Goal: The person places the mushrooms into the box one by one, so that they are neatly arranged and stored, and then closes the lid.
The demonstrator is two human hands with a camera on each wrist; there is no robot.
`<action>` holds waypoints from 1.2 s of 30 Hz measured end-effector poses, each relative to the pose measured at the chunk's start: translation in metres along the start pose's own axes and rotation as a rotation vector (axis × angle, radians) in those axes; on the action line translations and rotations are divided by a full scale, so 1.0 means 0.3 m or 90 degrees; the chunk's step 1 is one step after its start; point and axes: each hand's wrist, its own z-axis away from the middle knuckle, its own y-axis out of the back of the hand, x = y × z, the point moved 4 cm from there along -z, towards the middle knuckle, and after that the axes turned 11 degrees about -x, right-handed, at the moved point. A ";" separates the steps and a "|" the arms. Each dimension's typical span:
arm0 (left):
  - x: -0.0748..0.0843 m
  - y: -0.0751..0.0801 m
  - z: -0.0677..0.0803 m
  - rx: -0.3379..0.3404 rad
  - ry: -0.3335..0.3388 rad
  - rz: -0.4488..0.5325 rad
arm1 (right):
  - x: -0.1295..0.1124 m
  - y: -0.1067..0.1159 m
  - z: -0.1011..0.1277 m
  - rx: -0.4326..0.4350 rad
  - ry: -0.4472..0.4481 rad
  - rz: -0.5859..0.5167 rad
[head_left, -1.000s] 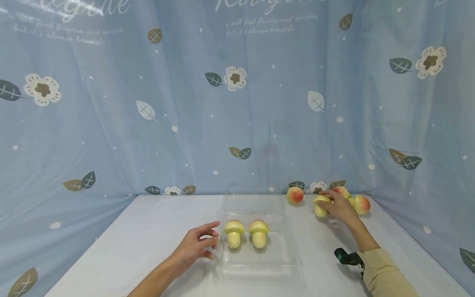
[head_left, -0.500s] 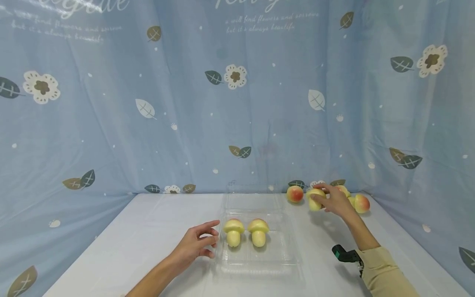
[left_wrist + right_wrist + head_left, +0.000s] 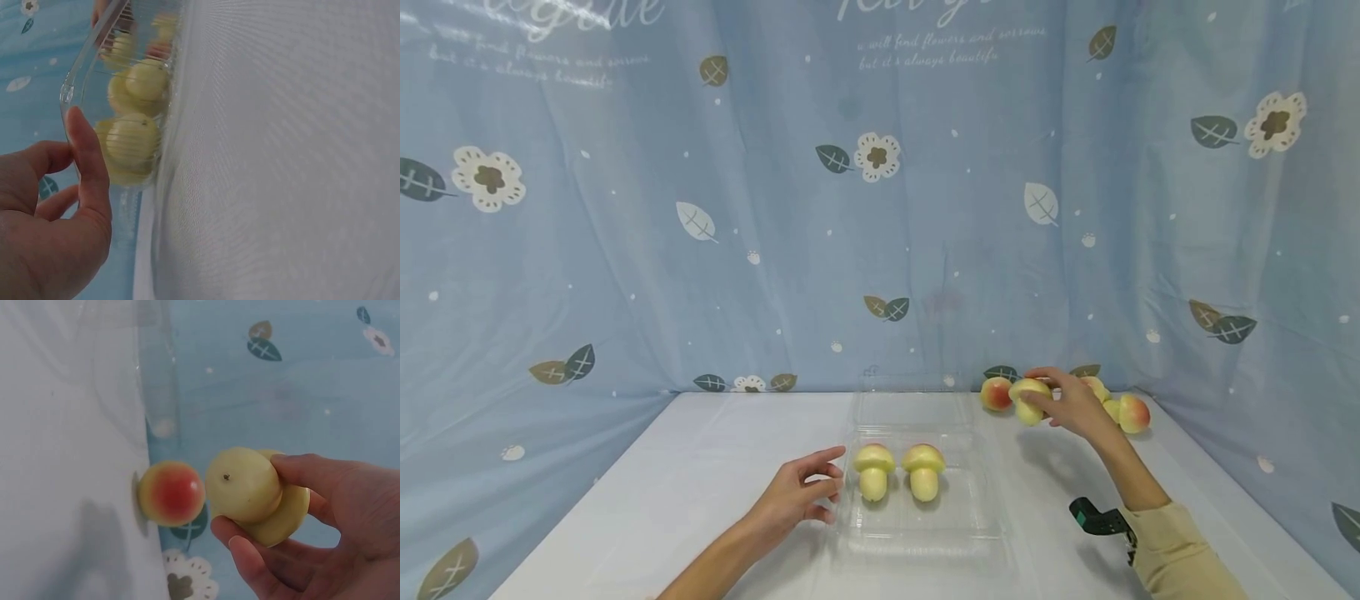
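Observation:
My right hand (image 3: 1070, 406) grips a yellow toy mushroom (image 3: 1028, 398) and holds it above the white table at the back right. In the right wrist view that mushroom (image 3: 257, 495) sits between thumb and fingers, stem end toward the camera, beside a red-yellow peach (image 3: 171, 493). A clear plastic clamshell tray (image 3: 925, 521) lies open mid-table with two more mushrooms (image 3: 873, 471) (image 3: 923, 470) in it. My left hand (image 3: 797, 497) rests at the tray's left edge; its thumb (image 3: 87, 164) touches the tray rim (image 3: 78, 78).
A peach (image 3: 996, 393) lies left of my right hand; two more peaches (image 3: 1133, 413) (image 3: 1094, 387) lie behind it by the blue flowered curtain. A small black and green device (image 3: 1093, 517) is strapped at my right wrist. The white table (image 3: 670, 492) extends left.
My right hand has lifted the mushroom off the table and carried it left, toward the tray. The left hand has stayed at the tray's edge.

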 end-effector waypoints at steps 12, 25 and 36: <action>-0.003 0.000 0.003 -0.003 -0.001 0.007 | -0.080 -0.013 -0.003 -0.012 0.028 0.022; 0.003 -0.003 0.001 -0.005 -0.008 0.004 | -0.132 -0.035 0.016 -0.038 0.056 0.047; 0.001 0.000 0.003 -0.006 -0.004 0.007 | -0.181 -0.082 0.032 -0.064 0.087 0.046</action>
